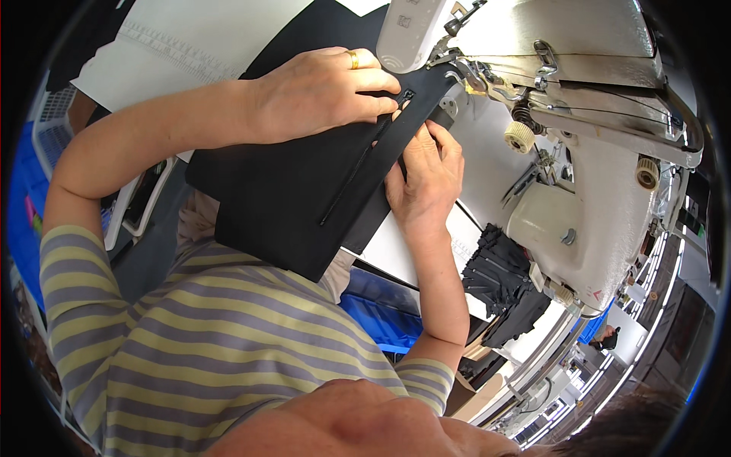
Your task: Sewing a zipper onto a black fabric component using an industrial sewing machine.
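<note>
A black fabric panel (pixel 282 183) with a zipper (pixel 346 183) set in a slit lies at the front of a white sewing machine (pixel 579 213). My left hand (pixel 327 95), with a ring on one finger, presses onto the panel, its fingers close together and bent at the zipper's upper end. Its thumb is hidden. Along the panel's right edge, my right hand (pixel 426 175) grips the cloth, with fingertips partly beneath it. Skin shows through the gap in the zipper. The panel's upper corner reaches the machine's needle area (pixel 457 76), where the needle itself cannot be made out.
A pile of black fabric pieces (pixel 495 274) lies to the right of my right forearm. Ruler marks run along the white worktop (pixel 167 46) at upper left. A blue bin (pixel 381 320) sits below the table edge; a white basket (pixel 53 129) stands far left.
</note>
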`<action>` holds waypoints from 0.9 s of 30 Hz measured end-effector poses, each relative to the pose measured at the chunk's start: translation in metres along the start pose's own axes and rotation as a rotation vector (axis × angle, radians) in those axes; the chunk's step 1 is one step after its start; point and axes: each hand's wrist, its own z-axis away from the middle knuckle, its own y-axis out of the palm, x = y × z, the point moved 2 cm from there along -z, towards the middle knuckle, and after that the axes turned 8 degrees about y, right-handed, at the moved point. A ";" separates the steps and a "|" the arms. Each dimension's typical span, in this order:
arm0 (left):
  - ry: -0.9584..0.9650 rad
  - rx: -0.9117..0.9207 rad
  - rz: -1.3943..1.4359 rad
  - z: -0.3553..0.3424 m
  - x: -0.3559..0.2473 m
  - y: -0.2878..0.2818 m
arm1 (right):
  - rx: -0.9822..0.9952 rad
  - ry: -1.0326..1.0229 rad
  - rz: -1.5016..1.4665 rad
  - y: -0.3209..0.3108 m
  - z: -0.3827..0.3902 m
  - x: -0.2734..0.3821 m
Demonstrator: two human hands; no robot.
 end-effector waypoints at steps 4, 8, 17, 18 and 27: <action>-0.066 0.064 0.057 0.000 -0.005 -0.001 | 0.018 -0.004 -0.012 -0.002 0.001 0.000; -0.082 0.067 0.062 0.000 -0.005 -0.001 | -0.076 0.118 -0.437 -0.005 0.009 -0.025; -0.049 0.056 0.026 -0.001 -0.005 -0.001 | 0.027 -0.028 0.059 0.002 -0.008 -0.011; -0.049 0.056 0.025 -0.001 -0.005 -0.001 | 0.040 -0.030 0.084 0.002 -0.010 -0.011; -0.073 0.063 0.018 0.000 -0.006 -0.001 | 0.014 -0.033 0.092 0.004 -0.010 -0.013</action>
